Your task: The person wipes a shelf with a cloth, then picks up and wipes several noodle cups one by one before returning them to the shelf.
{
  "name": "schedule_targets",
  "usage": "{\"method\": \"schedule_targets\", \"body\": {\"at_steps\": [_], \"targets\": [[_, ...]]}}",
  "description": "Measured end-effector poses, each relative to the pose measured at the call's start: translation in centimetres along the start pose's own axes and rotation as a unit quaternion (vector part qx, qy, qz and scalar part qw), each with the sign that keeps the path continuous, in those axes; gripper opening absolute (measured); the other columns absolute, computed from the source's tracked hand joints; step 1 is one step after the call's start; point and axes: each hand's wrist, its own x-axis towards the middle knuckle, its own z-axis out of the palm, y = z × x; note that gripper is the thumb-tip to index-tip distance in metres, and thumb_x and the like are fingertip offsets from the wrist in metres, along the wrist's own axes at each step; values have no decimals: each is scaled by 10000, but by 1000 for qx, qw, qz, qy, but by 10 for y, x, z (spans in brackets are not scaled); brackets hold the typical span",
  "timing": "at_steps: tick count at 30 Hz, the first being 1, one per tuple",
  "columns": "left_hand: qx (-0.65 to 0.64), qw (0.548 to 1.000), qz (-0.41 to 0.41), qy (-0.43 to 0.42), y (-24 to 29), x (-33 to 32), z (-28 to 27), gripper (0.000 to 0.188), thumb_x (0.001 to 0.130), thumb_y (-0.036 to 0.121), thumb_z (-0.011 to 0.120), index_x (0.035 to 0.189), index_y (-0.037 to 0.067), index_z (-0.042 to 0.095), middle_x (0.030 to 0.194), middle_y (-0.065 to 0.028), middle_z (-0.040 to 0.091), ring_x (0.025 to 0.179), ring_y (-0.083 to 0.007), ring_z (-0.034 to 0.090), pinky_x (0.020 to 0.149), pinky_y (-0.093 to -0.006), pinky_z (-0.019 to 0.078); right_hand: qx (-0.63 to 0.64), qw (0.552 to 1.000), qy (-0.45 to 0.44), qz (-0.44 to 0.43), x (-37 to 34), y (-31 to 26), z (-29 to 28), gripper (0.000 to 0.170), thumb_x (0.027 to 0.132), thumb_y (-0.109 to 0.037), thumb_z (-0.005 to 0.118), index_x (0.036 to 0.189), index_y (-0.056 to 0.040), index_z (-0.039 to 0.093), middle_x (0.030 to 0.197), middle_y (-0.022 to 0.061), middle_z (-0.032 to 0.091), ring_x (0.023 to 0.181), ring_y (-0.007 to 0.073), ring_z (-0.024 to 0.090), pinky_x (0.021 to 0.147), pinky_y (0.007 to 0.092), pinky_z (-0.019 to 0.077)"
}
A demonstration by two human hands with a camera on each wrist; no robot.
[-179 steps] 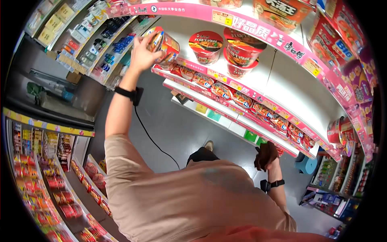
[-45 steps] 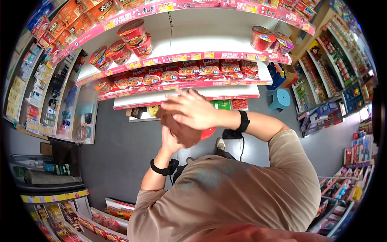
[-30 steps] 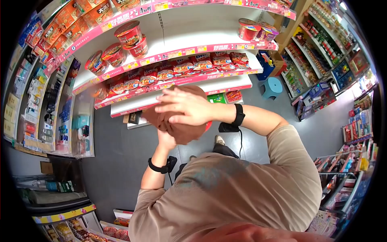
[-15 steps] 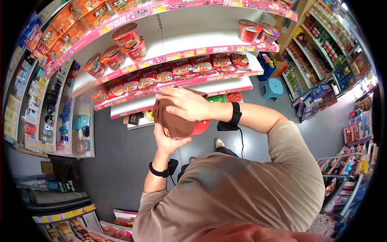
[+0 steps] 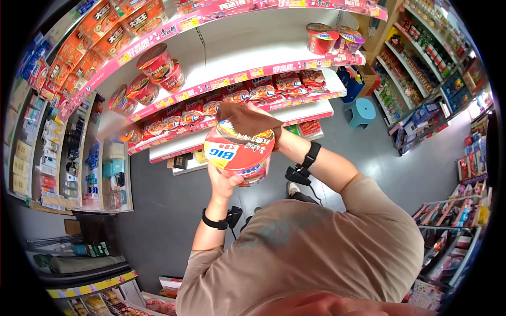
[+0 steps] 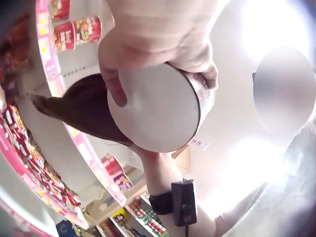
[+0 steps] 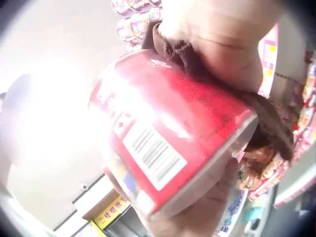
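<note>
A large red instant noodle cup (image 5: pixel 232 154) is held up in front of the torso, its printed lid facing the head camera. My left hand (image 5: pixel 222 181) grips it from below and the near side; in the left wrist view, thumb and fingers spread round the cup's white base (image 6: pixel 153 111). My right hand (image 5: pixel 285 141) holds a brown cloth (image 5: pixel 245 120) against the far side and lid edge of the cup, its fingers mostly hidden by the cloth. The right wrist view shows the cup's red side wall with a barcode (image 7: pixel 155 155) and the cloth bunched under the right hand (image 7: pixel 222 39).
Ahead stands a white shelf unit (image 5: pixel 232 58) with red noodle cups (image 5: pixel 153 63) at left, more cups (image 5: pixel 321 39) at right, and noodle packets (image 5: pixel 234 95) below. A blue stool (image 5: pixel 361 111) stands on the floor at right. Stocked racks line both sides.
Earlier my left hand was at a shelved cup while the right held the cloth low. Then the cloth wiped over the cup's lid; now it has slid to the far side, uncovering the lid.
</note>
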Motion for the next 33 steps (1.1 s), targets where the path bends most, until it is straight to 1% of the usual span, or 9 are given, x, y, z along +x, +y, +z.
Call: {"method": "schedule_targets", "body": {"at_steps": [5,7,13,19,22,23,25,29,33], "targets": [[8,996,31,82,-22,21,7,944,763,466,816,1442,10,344,1336,-120,534,1230,-237,556,1042,-399,462,-92,964,157,-196,-30,19,41,660,1067,-531,334,1542,-74,310,1531,144,410,1408,229,404,1180,412,329],[-3,997,-3,82,-23,33,11,917,783,503,782,1440,23,358,1344,-108,527,1224,-235,563,1039,-405,475,-486,789,285,-245,-37,31,19,685,1073,-528,316,1543,-31,282,1506,146,418,1383,231,414,1156,383,338],[-104,993,-62,9,-44,14,14,879,781,592,753,1415,60,459,1340,-105,601,1211,-263,604,1030,-434,509,-37,997,18,-64,-33,-31,2,654,1039,-599,344,1339,-43,517,1357,146,561,1279,214,536,1059,378,461],[-42,989,-57,128,-44,54,25,781,874,609,643,1366,31,463,1198,-107,657,1000,-233,696,851,-378,590,-466,806,270,-246,-36,10,-5,611,1090,-435,298,1477,35,346,1443,168,486,1361,251,445,1136,356,340],[-35,992,-101,62,-38,46,33,844,850,657,636,1394,38,454,1312,-112,602,1170,-250,617,993,-422,517,-487,843,209,-95,-30,-18,-36,519,1078,-372,368,1403,27,437,1344,146,576,1202,217,590,1020,331,472],[-58,992,-95,50,-44,39,38,873,837,670,642,1408,41,443,1344,-115,584,1207,-256,596,1023,-431,500,-94,979,100,-148,-29,-33,-18,474,1063,-382,405,1307,9,516,1236,132,645,1084,201,651,965,319,515],[-39,997,-58,44,-60,26,50,902,830,672,652,1437,48,416,1375,-120,563,1238,-263,578,1049,-443,486,11,999,30,8,-48,-65,-10,453,1054,-413,417,1230,-19,554,1183,135,668,1060,211,659,978,344,515],[-92,992,-56,71,-44,46,57,820,890,660,577,1401,33,438,1325,-113,594,1184,-262,616,1007,-435,519,6,988,100,-119,-32,-46,-21,445,1055,-408,437,1255,-24,537,1274,120,624,1135,216,628,1035,361,477],[-63,994,-54,77,-28,52,60,784,913,651,542,1392,37,449,1316,-107,600,1177,-246,621,986,-423,532,-462,846,192,-184,-36,3,-56,482,1023,-319,555,1415,-57,455,1449,125,466,1295,205,501,1070,340,432]]}}
